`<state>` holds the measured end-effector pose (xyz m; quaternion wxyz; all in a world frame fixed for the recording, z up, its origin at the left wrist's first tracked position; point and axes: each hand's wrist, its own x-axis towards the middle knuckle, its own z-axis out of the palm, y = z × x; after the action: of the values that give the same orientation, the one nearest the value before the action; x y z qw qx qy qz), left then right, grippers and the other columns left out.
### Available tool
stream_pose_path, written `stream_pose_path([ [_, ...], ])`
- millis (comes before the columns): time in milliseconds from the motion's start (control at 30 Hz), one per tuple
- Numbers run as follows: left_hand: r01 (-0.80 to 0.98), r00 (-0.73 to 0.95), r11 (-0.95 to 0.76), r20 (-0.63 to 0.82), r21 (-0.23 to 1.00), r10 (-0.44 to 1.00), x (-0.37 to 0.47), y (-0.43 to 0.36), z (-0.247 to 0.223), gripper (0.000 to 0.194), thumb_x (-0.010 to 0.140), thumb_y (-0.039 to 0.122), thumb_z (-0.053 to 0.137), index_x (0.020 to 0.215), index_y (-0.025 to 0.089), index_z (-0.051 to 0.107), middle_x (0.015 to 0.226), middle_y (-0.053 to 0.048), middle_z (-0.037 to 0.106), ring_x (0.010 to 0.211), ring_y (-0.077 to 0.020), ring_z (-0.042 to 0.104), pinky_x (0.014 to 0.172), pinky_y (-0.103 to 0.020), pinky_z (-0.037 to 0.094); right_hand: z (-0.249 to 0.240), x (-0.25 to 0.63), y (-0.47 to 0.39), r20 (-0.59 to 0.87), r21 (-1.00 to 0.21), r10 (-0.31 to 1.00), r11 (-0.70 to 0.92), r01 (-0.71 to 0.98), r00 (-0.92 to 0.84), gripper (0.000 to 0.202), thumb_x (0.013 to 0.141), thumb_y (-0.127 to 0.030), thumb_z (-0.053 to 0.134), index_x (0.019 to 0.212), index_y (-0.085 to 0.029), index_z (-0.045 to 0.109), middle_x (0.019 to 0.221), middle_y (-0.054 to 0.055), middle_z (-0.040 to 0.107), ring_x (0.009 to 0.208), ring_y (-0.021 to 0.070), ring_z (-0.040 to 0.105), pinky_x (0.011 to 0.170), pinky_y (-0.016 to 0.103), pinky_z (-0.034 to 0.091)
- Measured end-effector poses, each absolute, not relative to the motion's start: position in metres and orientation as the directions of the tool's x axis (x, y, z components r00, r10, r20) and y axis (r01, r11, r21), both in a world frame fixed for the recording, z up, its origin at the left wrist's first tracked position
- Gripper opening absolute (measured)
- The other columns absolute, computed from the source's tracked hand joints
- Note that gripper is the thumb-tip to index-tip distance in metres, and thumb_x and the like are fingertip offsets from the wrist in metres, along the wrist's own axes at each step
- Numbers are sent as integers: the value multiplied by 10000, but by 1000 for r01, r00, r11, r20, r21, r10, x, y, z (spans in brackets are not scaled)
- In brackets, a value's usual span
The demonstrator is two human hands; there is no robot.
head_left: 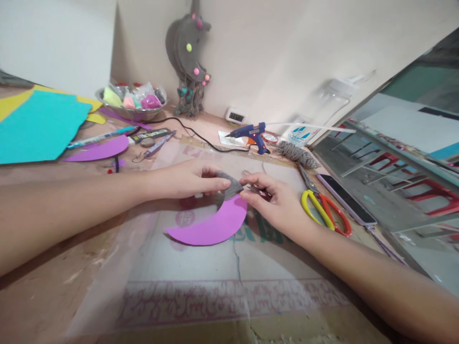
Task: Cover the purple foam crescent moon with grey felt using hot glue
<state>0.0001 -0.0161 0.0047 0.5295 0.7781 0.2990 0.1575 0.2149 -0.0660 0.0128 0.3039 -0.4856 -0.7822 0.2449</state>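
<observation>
A purple crescent [210, 223] has its upper end wrapped in grey yarn [232, 187]; its bare lower part curves down to the left. My left hand [195, 179] pinches the wrapped end from the left, thumb on top of the yarn. From the right, my right hand [269, 193] closes thumb and forefinger at the edge of the wrapped part. A thin strand [237, 260] trails below the crescent on the translucent printed sheet [172, 267].
A blue glue gun [253, 136], grey yarn bundle [296, 154], scissors [326, 212] and phone [346, 198] lie beyond and right. Cyan sheet [43, 126], another purple piece [102, 149], pens [159, 144] and a bowl [138, 113] are at left. A grey moon ornament [188, 45] hangs behind.
</observation>
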Motion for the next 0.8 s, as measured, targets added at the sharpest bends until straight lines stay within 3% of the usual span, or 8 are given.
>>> stream_pose_path([
  [133,301,764,-267,-64,916,642,1,-15,2,375,845,523,443,758,167,525,595,37,482,439,-60,416,403,-188,295,10,214,-62,103,-790,949,260,555,-299,234,808,-371,563,705,-162,574,583,-35,468,525,84,408,489,211,329],
  [333,352,795,-544,64,762,604,4,-16,7,269,810,400,520,723,157,593,659,23,547,624,-94,498,563,-198,365,12,215,-62,134,-812,955,259,523,-264,267,815,-389,551,676,-162,528,580,-47,407,531,77,349,499,216,301],
  [800,305,814,-445,11,842,580,2,-15,7,283,848,385,460,693,156,518,614,40,460,537,-70,419,498,-186,329,11,216,-61,116,-823,940,272,500,-320,284,841,-398,528,679,-168,495,594,-48,376,541,77,333,502,217,288],
])
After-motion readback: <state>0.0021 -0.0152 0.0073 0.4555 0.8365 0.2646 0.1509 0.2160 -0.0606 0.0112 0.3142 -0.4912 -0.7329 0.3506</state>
